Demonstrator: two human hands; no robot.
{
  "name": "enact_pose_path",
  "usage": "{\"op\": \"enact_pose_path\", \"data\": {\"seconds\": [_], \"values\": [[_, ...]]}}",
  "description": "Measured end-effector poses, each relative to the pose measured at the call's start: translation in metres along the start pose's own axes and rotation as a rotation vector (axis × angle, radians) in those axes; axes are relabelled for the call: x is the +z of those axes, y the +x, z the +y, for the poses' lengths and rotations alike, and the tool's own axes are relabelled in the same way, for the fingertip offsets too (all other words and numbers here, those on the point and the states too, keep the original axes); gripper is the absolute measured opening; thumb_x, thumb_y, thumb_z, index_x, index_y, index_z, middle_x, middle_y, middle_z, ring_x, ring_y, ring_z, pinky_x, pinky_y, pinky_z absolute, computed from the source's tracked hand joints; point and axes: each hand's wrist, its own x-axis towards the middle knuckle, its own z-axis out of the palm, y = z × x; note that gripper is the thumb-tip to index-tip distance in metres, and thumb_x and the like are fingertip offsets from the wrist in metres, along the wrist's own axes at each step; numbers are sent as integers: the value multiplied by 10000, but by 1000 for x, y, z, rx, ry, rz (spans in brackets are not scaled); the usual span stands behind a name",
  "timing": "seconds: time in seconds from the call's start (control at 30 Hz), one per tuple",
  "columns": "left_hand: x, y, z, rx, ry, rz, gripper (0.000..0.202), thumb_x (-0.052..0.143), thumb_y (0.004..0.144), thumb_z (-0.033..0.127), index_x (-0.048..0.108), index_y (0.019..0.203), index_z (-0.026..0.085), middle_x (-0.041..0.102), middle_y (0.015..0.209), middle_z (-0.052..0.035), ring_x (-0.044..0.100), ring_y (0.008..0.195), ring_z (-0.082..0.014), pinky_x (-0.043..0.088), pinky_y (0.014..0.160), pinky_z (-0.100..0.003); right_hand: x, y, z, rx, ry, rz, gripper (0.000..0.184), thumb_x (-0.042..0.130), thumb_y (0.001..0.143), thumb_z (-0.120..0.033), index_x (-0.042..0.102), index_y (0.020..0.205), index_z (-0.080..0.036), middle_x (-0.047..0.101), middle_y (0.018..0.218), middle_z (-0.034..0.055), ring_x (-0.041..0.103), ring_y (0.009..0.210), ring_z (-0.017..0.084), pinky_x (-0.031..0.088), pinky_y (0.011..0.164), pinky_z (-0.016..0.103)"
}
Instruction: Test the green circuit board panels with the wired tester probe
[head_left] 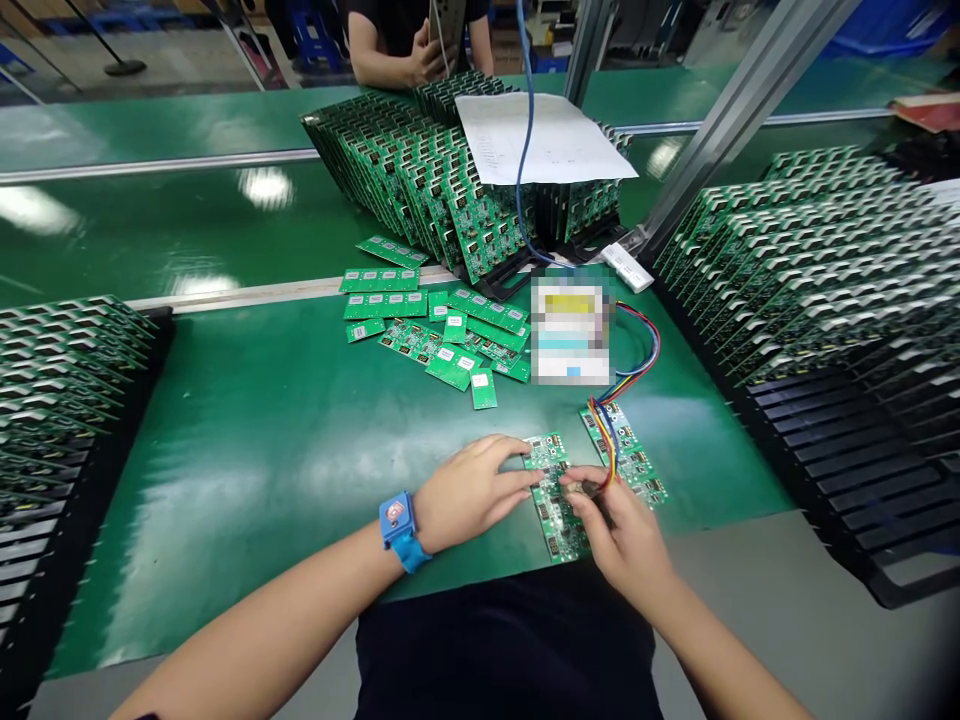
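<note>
My left hand lies with its fingers stretched flat on the left edge of a green circuit board on the green mat. My right hand is closed in a pinch on a connector at the end of a bundle of coloured wires, pressed against the same board. A second green board lies just to the right, under the wires. The wires run up to a blurred box. A blue wrist strap is on my left wrist.
Loose small boards are scattered on the mat ahead. Racks of upright boards stand at the left, right and centre back, the last under a paper sheet. Another person stands beyond the conveyor.
</note>
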Motion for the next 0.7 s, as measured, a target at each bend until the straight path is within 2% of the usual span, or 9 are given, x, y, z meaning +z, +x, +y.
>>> {"op": "enact_pose_path", "data": {"seconds": [0.2, 0.4, 0.5, 0.6, 0.7], "values": [[-8, 12, 3, -17, 0, 46, 280, 439, 933, 284, 542, 1179, 197, 545, 1137, -91, 521, 1055, -203, 476, 904, -392, 1, -3, 2, 0, 4, 19, 157, 444, 920, -199, 518, 1058, -208, 635, 944, 65, 626, 884, 190, 532, 759, 307], [-11, 67, -3, -65, 227, 177, 353, 466, 914, 266, 488, 1241, 134, 451, 1285, -143, 392, 1234, -280, 382, 1010, -464, 3, -3, 2, 7, 13, 31, 139, 433, 923, -208, 529, 1024, -203, 632, 919, 65, 621, 847, 190, 524, 746, 312], [-5, 93, -8, -131, 334, 185, 395, 484, 909, 322, 476, 1271, 164, 456, 1246, -150, 438, 1174, -298, 405, 966, -460, 3, -3, 3, 3, 20, 32, 137, 438, 920, -199, 528, 1023, -205, 629, 920, 61, 618, 856, 186, 519, 755, 305], [-1, 107, -8, -176, 380, 181, 366, 475, 910, 360, 519, 1227, 184, 497, 1156, -141, 483, 1093, -297, 438, 900, -449, 2, -4, 3, -11, 33, 29, 140, 444, 917, -190, 528, 1027, -208, 631, 923, 57, 620, 852, 181, 521, 752, 299], [-5, 106, -4, -190, 346, 168, 384, 465, 910, 393, 526, 1208, 158, 507, 1150, -144, 484, 1093, -294, 425, 921, -459, 2, -5, 3, -14, 30, 33, 145, 448, 915, -193, 527, 1036, -205, 634, 930, 64, 622, 861, 190, 525, 756, 312]]}}
